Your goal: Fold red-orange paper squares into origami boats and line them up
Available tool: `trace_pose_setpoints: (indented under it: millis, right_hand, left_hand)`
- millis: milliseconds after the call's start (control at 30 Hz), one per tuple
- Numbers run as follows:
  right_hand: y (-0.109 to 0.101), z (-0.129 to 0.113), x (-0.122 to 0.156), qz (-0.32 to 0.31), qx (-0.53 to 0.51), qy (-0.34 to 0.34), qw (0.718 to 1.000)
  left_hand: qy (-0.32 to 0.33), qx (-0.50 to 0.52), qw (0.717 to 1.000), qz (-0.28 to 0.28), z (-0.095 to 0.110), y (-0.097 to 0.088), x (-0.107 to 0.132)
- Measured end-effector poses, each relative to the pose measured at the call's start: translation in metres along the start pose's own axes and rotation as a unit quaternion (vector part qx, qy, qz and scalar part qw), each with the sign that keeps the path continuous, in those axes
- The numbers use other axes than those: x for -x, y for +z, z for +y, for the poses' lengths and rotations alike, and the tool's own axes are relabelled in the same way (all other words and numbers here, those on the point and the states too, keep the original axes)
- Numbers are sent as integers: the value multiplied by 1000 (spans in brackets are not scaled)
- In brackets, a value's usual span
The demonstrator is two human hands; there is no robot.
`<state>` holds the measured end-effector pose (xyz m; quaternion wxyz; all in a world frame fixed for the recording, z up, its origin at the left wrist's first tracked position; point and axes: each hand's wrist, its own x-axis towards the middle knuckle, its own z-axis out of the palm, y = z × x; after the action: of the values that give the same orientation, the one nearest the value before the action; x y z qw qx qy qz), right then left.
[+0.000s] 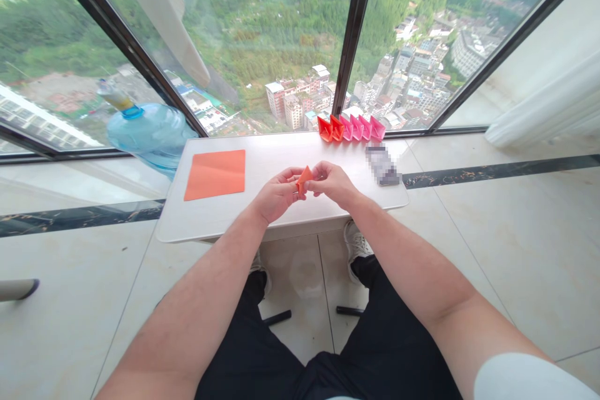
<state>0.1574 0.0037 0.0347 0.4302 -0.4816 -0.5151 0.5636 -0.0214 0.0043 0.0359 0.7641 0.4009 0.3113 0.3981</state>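
Left hand [277,194]: fingers pinched on the folded orange paper [304,177].
Right hand [332,182]: fingertips clamped on the same piece.
Folded orange paper: held between both hands, just above the tabletop [206,219].
Flat orange sheet [216,174]: on tabletop, left.
Folded pieces [351,127]: row at far edge.

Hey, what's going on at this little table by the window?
A seated person holds a small folded orange paper piece just above the white table, pinched between the left hand and the right hand. A flat orange sheet lies on the table to the left. A row of folded paper pieces, orange-red ones then pink ones, stands along the far edge. A blurred dark object lies at the right, and a blue water jug sits beyond the table's left corner.
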Motion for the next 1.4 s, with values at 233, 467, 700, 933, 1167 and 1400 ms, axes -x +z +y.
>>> trace_pose_setpoints:
  millis: [233, 467, 700, 933, 1167, 1400]
  right_hand:
    - [1, -1, 2, 5, 9, 10, 1000]
    - [3, 0, 2, 19, 31, 4, 999]
    - [3, 0, 2, 36, 55, -5, 998]
    - [4, 2, 1, 33, 46, -11, 998]
    - [2, 0, 1, -20, -11, 1, 1000]
    - [2, 3, 0, -13, -4, 12, 1000]
  left_hand:
    - [-5, -4, 1000, 6, 1, 0, -1]
    - [4, -13, 1000, 26, -2, -2, -2]
    - [14, -29, 998, 48, -1, -1, -2]
    - [10, -10, 999, 31, -1, 1, -2]
    - [10, 12, 1000, 22, 1, 0, -2]
    - [46, -69, 993, 85, -3, -3, -6]
